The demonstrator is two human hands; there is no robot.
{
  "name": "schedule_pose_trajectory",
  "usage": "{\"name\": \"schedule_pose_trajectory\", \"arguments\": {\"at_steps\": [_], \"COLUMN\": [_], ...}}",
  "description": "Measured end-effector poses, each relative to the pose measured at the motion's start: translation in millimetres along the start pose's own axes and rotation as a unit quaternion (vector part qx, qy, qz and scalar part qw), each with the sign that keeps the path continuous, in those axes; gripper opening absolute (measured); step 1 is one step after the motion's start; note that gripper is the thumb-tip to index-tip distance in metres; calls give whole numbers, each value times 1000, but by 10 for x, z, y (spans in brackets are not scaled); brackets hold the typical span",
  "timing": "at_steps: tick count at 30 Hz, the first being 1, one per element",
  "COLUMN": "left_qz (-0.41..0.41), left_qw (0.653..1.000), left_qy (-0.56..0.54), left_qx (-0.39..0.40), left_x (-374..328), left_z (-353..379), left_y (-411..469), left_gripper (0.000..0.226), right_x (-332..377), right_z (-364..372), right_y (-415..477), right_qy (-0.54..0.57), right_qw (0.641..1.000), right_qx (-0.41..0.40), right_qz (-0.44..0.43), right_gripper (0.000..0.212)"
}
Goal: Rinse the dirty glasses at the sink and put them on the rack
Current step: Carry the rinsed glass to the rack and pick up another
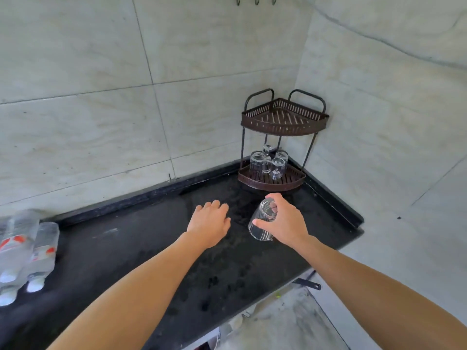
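My right hand (284, 221) grips a clear ribbed glass (261, 223), tilted with its mouth toward me, just above the wet black counter (126, 248). My left hand (211, 219) hovers beside it with fingers relaxed and holds nothing. In the far corner stands a brown two-tier corner rack (273, 183). Its lower tier holds several clear glasses (257, 164) turned upside down, among them a small stemmed one (276, 169). The upper tier (284, 120) looks bare. No sink shows in this view.
Clear plastic water bottles with red labels (27, 251) lie at the counter's left edge. Tiled walls close the corner behind and right of the rack. The counter's front edge drops to the floor (290, 322) at lower right, where a dark handle (307, 284) sticks out.
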State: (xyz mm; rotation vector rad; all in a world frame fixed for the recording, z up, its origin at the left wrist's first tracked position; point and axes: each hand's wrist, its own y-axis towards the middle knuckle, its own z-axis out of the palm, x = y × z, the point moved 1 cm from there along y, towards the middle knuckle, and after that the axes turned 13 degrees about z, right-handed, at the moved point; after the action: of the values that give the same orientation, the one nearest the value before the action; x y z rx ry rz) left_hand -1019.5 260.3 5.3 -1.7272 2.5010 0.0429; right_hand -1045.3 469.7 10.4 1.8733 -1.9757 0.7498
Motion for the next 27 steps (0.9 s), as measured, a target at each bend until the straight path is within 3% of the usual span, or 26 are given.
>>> {"name": "schedule_pose_trajectory", "arguments": {"at_steps": [7,18,25,27], "left_qz": [32,42,34,25], "left_qw": [999,977,988,985], "left_qy": [0,8,53,62], "left_qx": [-29,-210,-144,-158], "left_x": [-231,81,189,207], "left_z": [-224,-789,-624,-518], "left_y": [1146,2964,3543,3581], "left_gripper": [37,34,55,59], "right_x": [-290,447,689,702], "right_z": [-725,-1971,-1992,-1897], "right_y": [786,2539,3648,3923], "right_qy": [24,80,21,-9], "right_qw": [998,979,985,987], "right_qx": [-56,-180,-161,-150], "right_qz": [8,-62,-56,-63], "right_gripper": [72,70,71,72]}}
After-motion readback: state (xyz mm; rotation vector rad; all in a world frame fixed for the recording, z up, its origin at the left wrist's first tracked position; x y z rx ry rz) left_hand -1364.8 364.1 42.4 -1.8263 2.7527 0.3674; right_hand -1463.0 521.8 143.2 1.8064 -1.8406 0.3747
